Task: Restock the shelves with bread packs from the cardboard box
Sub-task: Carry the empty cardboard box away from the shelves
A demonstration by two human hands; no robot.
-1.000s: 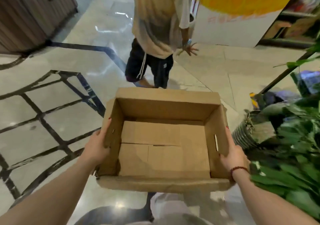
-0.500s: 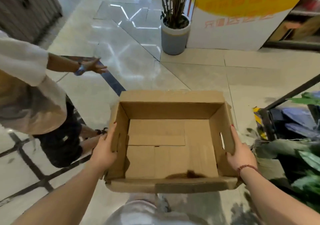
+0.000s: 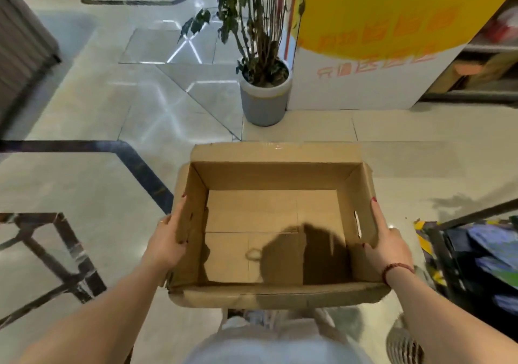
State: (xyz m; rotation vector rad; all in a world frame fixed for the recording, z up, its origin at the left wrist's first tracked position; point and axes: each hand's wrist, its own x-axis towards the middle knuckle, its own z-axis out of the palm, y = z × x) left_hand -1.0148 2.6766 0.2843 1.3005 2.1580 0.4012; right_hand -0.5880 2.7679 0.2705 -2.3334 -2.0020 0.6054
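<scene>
Brown open-top cardboard box [image 3: 252,209] is empty, held low in front of me; left hand [image 3: 165,243] and right hand [image 3: 384,244] each grip a side wall, fingers curled round it; the passer-by's gone, grey-potted plant [image 3: 265,94] now ahead; restocking's probably done.

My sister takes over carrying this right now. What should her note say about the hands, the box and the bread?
Left hand grips the cardboard box by its left wall; right hand grips its right wall.
The box is held above the floor, open side up, with nothing inside.
No bread packs are in view. A potted plant stands ahead.
Done: the box looks emptied.
Left: the shelves are too blurred to judge; probably refill the box or put it away.
</scene>
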